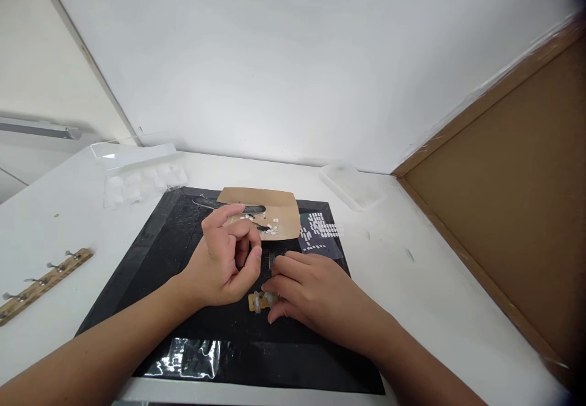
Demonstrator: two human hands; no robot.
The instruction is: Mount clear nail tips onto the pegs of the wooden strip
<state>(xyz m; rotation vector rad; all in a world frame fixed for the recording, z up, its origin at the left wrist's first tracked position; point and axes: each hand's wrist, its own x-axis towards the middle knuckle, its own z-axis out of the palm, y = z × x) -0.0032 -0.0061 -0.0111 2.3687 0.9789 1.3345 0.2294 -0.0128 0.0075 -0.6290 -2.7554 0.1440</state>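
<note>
My left hand (229,259) hovers above the black mat, its fingers curled in and the thumb drawn close to the fingertips; whatever may be between them is too hidden to make out. Dark tweezers (254,209) lie just beyond it on a tan card (284,204), which also carries small white chips (270,230). My right hand (306,287) is closed, with fingers and thumb around a small wooden holder (251,302) bearing greyish, shiny fittings. Its right part is covered by the fingers.
Under everything is a black mat (137,284) on a white table. Rows of small white pieces (323,226) sit on a dark sheet at right. A clear shallow tray (352,186), a clear compartment box (141,183) and a wooden rack with metal clips (46,281) surround it.
</note>
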